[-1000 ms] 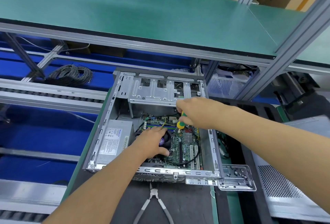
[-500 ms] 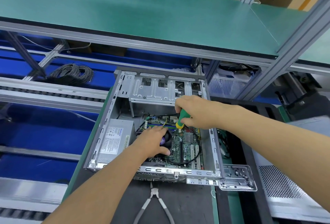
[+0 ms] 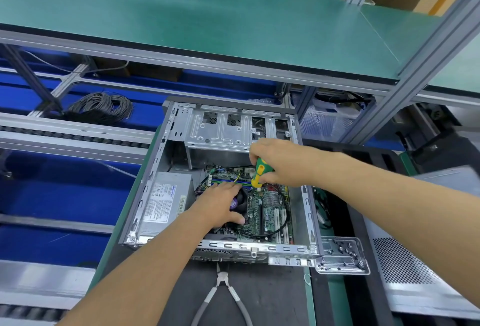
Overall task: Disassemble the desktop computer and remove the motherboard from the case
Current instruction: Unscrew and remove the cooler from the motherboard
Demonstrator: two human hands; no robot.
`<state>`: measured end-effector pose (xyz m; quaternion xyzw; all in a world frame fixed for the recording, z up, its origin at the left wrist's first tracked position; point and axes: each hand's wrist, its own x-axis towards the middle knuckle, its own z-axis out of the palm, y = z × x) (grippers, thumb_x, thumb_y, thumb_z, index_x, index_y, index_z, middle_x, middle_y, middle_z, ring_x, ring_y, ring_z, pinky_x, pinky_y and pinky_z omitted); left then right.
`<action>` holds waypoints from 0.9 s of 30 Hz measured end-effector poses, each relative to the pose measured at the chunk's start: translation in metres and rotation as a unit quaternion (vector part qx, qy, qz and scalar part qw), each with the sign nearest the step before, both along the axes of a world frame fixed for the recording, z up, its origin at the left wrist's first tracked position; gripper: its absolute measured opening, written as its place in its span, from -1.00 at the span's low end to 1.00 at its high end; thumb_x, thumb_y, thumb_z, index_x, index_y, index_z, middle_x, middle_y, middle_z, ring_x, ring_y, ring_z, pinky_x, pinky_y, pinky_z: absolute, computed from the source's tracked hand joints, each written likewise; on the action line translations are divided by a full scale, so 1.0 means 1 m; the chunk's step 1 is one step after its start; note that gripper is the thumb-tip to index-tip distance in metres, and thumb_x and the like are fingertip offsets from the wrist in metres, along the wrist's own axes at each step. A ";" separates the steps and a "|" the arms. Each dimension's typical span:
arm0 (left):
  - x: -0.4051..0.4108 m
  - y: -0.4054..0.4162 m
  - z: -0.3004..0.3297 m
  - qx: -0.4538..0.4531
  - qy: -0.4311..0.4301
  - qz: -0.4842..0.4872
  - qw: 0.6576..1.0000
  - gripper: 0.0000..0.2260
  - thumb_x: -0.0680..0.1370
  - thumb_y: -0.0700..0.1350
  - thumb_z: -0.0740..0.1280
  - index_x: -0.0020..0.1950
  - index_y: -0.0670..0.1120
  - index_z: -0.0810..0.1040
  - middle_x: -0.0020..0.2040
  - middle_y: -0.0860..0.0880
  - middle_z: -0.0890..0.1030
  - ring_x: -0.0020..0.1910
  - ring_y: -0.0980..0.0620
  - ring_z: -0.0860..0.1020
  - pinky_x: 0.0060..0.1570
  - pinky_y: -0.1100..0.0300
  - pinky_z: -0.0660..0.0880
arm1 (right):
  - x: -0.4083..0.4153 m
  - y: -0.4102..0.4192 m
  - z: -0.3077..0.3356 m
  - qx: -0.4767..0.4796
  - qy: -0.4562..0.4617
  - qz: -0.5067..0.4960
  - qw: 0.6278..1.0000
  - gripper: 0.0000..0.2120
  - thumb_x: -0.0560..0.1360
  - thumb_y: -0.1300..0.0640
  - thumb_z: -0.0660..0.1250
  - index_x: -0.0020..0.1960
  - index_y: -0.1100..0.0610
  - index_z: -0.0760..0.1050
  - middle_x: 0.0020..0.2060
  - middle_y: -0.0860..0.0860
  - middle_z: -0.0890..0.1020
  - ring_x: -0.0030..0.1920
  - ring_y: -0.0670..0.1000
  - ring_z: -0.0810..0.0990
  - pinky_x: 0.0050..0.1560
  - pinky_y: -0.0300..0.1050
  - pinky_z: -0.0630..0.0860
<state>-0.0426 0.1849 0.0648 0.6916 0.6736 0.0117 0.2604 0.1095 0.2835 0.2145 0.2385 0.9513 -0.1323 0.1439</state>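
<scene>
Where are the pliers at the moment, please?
In the head view, the pliers lie on the dark mat at bottom centre, just in front of the open case, jaws pointing toward it.

Open computer case (image 3: pixel 155 183) on dark mat. Left hand (image 3: pixel 220 205) resting on black fan (image 3: pixel 241 199) over motherboard (image 3: pixel 270 209); right hand (image 3: pixel 275 162) gripping green-yellow screwdriver (image 3: pixel 259 172). Pliers (image 3: pixel 223 297) lying nearer, in front.

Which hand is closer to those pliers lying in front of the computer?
Left. The left hand rests on the fan just behind the pliers; the right hand grips a screwdriver farther back.
</scene>
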 end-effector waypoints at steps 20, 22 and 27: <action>0.001 0.000 -0.006 0.027 -0.042 0.019 0.999 -0.42 0.42 0.12 0.46 0.37 0.00 0.38 0.32 0.00 0.47 0.24 -0.03 0.44 0.25 0.06 0.37 | -0.001 -0.098 -0.039 0.207 0.065 -0.102 0.971 -0.43 0.31 0.20 0.50 0.22 0.15 0.31 0.05 0.09 0.49 0.04 0.12 0.49 -0.07 -0.07 0.34; 0.000 0.000 -0.006 0.015 -0.042 0.018 0.999 -0.36 0.39 0.16 0.48 0.40 0.04 0.37 0.38 0.03 0.43 0.32 -0.03 0.40 0.32 0.02 0.34 | -0.001 -0.085 -0.031 0.168 0.066 -0.126 0.975 -0.50 0.46 0.07 0.43 0.23 0.12 0.21 0.08 0.09 0.50 0.10 0.16 0.48 -0.03 0.00 0.39; 0.000 -0.001 -0.003 -0.009 -0.011 0.014 1.000 -0.18 0.41 0.22 0.45 0.55 0.00 0.18 0.51 -0.04 0.28 0.45 -0.10 0.28 0.42 0.00 0.24 | -0.007 -0.044 -0.015 0.246 0.017 -0.115 0.962 -0.42 0.54 -0.35 -0.02 0.16 0.14 0.35 -0.19 0.09 0.55 -0.16 0.17 0.59 -0.32 -0.05 0.35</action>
